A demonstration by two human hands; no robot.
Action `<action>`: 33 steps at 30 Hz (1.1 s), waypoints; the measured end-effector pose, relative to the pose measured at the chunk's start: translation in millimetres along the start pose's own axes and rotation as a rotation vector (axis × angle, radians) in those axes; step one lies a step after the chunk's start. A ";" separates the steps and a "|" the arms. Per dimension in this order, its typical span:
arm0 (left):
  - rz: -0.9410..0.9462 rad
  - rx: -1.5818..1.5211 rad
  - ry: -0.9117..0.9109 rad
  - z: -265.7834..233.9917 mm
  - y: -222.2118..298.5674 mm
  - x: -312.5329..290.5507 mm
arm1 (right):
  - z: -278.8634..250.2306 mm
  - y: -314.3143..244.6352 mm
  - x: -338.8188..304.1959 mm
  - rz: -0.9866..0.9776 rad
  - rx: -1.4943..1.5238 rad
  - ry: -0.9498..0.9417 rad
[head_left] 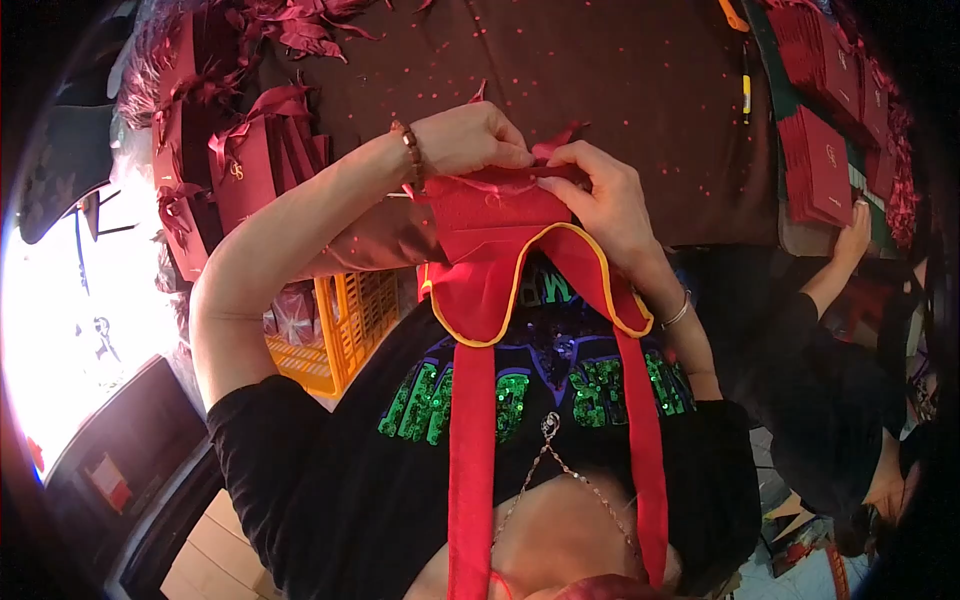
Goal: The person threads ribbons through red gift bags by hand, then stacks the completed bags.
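My left hand (472,142) curled, fingertips pinching top edge of red paper gift bag (497,208); my right hand (603,195) grasping same edge, thumb toward me; bag before my chest, at near edge of brown tablecloth (640,60); dark-red ribbon (566,138) jutting beyond fingers, cannot tell if gripped; ribboned bags (248,175) at left; co-worker's hand (853,236) by bag stack (815,165), right.

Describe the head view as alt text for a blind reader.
A person's left hand and right hand pinch the top of a red gift bag at a brown-covered table. Burgundy gift bags stand at left; another person's hand is at right.
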State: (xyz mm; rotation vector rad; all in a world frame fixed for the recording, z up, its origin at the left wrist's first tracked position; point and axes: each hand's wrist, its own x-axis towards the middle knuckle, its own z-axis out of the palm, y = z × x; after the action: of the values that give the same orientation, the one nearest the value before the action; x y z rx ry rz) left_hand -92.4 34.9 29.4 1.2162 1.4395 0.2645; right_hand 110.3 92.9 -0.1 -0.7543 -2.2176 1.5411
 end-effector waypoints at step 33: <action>0.114 0.121 0.340 8.3 -43.1 25.4 | 6.6 18.0 -2.7 0.061 0.196 -0.109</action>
State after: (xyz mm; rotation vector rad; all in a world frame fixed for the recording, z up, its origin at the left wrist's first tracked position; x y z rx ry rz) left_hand -102.0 32.0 -20.4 1.4027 1.6988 0.4870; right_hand 113.1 91.1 -19.2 -0.6989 -2.0947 1.8376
